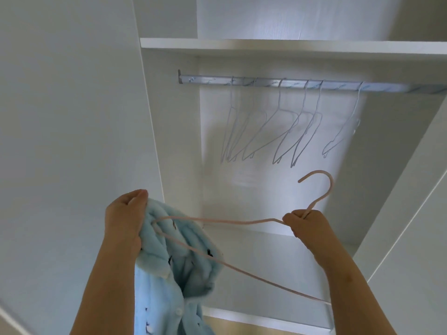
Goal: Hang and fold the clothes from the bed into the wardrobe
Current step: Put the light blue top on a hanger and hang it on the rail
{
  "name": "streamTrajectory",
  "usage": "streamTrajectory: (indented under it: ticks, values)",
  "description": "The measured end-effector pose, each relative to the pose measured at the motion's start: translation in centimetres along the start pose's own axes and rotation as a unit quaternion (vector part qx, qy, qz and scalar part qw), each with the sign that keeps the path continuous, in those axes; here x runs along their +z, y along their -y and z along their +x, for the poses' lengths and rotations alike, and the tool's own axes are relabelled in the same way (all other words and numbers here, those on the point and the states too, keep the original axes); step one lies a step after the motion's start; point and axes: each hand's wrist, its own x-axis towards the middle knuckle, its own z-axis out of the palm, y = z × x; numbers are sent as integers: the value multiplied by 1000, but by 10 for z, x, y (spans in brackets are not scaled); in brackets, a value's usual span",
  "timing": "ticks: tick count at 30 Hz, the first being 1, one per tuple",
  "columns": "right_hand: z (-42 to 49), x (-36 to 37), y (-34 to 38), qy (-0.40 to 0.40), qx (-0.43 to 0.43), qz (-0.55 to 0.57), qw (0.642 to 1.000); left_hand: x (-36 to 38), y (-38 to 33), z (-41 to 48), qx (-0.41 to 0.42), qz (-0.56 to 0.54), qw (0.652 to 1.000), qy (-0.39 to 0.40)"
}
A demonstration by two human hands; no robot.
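A fluffy light-blue buttoned garment (167, 281) with small dark marks hangs in front of the open white wardrobe (242, 43). My left hand (125, 213) grips its shoulder at the top. A pink hanger (217, 222) has its left end pushed into that shoulder. My right hand (306, 223) pinches the hanger at the base of its hook, and the hook points up toward the rail. The silver rail (302, 84) runs across the wardrobe above both hands.
Several bare white hangers (285, 131) dangle from the rail, with a gap between the last two on the right. A white shelf sits above the rail, a lower board (266, 313) below. An open door panel (411, 238) stands at right.
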Motion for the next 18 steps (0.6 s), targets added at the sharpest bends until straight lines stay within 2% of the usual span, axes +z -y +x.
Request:
streamTrajectory:
  ticks: [3,8,18]
  values:
    - [0,-1,0,8,1,-39,999,-1,-2,-2,60,42,997,36]
    - [1,4,4,-31,-14,-67,997,3,-3,-9,118,86,985,96]
    - [5,-4,0,-92,-17,-97,991,6,-7,-3,163,55,984,56]
